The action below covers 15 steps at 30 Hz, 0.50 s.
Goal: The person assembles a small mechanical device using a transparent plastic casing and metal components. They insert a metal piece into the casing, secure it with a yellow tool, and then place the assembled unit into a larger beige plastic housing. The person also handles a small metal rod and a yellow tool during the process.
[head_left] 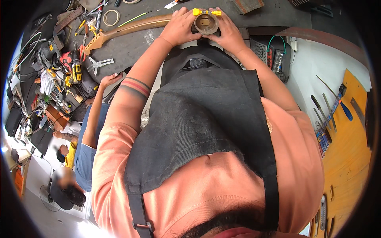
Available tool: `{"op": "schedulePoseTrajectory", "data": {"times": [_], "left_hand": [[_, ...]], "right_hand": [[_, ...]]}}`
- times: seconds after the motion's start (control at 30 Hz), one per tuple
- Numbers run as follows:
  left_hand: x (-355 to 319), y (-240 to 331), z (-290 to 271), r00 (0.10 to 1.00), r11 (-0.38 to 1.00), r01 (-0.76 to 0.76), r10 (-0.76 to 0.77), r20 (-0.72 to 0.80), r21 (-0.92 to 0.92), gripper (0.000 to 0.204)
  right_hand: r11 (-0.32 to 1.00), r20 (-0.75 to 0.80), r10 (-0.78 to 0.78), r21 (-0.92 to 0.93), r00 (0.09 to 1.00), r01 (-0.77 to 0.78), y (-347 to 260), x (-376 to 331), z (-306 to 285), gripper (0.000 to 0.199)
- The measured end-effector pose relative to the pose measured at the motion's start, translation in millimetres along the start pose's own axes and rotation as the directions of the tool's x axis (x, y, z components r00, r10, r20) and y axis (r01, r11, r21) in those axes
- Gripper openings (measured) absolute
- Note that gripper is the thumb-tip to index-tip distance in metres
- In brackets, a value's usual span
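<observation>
At the top middle, both my hands close around a round, see-through brownish tape roll [213,31] with a yellow cutter-like piece [207,12] on its far rim. My left hand [180,28] grips its left side, and my right hand [229,35] grips the right side, thumbs near its near edge. Pale wood with dark slots shows through the roll's opening. A wooden guitar neck [137,27] lies on the dark bench [139,49]. Its headstock [95,41] points left, and its other end passes out of sight behind my left hand.
Left of the neck lie a caliper [101,63], a red-and-yellow drill [71,65], another tape roll [111,17] and many cluttered tools. Another person's hand [110,80] reaches to the bench edge. Files and screwdrivers hang on a wooden board [345,131] at right.
</observation>
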<state>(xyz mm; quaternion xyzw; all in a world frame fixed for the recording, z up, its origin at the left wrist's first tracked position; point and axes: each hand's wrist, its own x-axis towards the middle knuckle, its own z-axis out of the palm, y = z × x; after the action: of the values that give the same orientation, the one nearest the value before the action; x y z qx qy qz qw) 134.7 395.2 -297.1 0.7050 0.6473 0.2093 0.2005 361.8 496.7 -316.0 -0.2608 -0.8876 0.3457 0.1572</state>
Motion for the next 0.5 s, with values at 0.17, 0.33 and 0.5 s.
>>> {"op": "schedulePoseTrajectory", "data": {"times": [0.17,0.33,0.5], "left_hand": [[0,0,1,1.0,1.0,0.014,-0.014,0.014,-0.017,0.083],[1,4,-1,1.0,0.999,0.025,-0.025,0.004,-0.037,0.086],[3,23,-22,0.984,0.936,0.082,-0.131,-0.122,-0.343,0.08]], "right_hand": [[1.0,-0.011,-0.005,0.014,1.0,0.005,0,0,0,0.086],[0.999,-0.018,0.033,0.042,0.999,-0.032,-4,-1,-3,0.085],[0.987,-0.053,0.071,0.151,0.996,-0.063,-22,4,-26,0.078]]}}
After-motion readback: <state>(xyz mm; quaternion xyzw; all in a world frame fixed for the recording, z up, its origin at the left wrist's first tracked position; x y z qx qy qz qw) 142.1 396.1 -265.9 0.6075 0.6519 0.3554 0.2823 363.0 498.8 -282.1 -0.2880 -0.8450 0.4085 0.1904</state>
